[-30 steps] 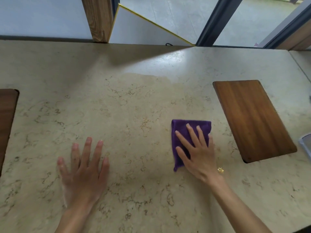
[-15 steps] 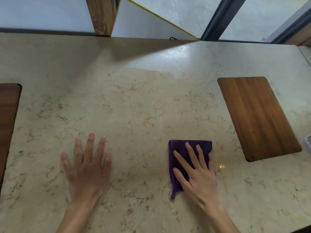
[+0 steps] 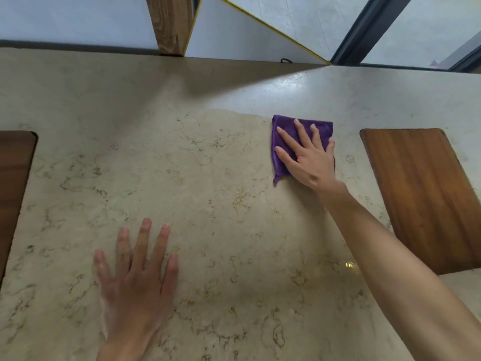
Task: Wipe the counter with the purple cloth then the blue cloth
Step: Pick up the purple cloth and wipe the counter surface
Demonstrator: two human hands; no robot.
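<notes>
A folded purple cloth (image 3: 283,142) lies flat on the beige marbled counter (image 3: 208,178), far out at the right of centre. My right hand (image 3: 309,157) presses down on it with fingers spread, arm stretched forward. My left hand (image 3: 135,272) rests flat on the counter near the front left, fingers apart, holding nothing. A darker patch of the counter ends in an edge close to the cloth's far side. No blue cloth is in view.
A wooden board (image 3: 426,199) is set into the counter at the right, close to the cloth. Another dark wooden panel (image 3: 13,191) sits at the left edge. A wooden post (image 3: 171,24) and a window frame stand behind the counter's far edge.
My right hand has pushed the purple cloth away from me, from near the front to far out on the counter. My left hand has stayed flat in place.
</notes>
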